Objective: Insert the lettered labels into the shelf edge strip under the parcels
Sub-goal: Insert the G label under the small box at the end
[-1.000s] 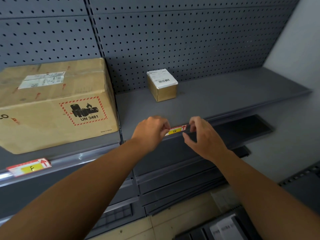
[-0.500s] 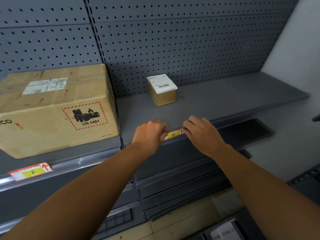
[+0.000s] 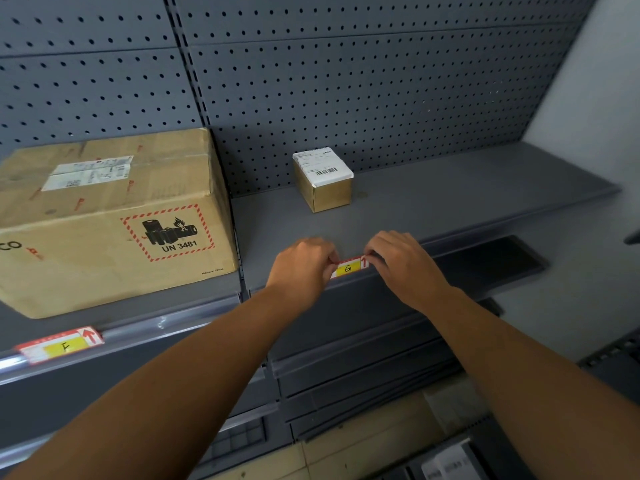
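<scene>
Both hands (image 3: 304,265) seemingly pinching G label (image 3: 349,267)

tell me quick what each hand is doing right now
Left hand: closed, pinching the left end of the G label.
Right hand: closed, fingers curled on the label's right end at the shelf edge strip.

**Grey racking all round, tiles down below**

I'm looking at a grey pegboard back panel (image 3: 346,81), dotted with holes and split by a vertical slotted upright (image 3: 194,81). To the right, a plain pale wall (image 3: 595,81) closes off the bay. Lower down I'm seeing more grey shelves (image 3: 363,375) stacked close beneath one another. Bottom of view now: beige floor tiles (image 3: 329,459), and something white with blurred print (image 3: 446,462) at the lower right that I can't read.
</scene>
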Available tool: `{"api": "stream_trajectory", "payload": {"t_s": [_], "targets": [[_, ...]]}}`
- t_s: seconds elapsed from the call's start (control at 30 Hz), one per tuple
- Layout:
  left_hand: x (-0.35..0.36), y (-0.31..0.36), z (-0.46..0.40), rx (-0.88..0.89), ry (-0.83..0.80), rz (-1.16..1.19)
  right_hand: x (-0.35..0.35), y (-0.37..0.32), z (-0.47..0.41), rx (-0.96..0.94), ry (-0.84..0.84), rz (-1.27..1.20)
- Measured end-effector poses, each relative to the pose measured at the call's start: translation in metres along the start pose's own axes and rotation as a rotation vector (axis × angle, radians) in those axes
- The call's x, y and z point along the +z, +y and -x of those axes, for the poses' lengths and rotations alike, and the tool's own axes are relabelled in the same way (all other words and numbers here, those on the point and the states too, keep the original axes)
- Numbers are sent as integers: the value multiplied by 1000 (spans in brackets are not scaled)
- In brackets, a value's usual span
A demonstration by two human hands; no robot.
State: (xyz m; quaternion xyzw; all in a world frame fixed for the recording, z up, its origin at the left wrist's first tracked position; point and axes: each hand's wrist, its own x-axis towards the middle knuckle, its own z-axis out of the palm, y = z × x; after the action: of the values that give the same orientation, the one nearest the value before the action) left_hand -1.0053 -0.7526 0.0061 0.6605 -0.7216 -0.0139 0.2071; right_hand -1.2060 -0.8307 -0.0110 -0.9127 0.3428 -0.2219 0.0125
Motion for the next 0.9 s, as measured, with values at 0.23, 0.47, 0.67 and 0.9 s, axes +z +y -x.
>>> {"api": "stream_trajectory", "payload": {"t_s": [0.23,0.47,0.67,0.9], "targets": [[-1,3,-1,33,3,-36,-5,1,1,-24,-5,5],[1,2,0,65,15,-67,-7,1,3,-63,-5,34],[3,-1,0,95,0,-110,-10,-1,2,-91,16,69],[1,-4,-1,95,-6,-72,-11,-4,3,-70,2,40]]}}
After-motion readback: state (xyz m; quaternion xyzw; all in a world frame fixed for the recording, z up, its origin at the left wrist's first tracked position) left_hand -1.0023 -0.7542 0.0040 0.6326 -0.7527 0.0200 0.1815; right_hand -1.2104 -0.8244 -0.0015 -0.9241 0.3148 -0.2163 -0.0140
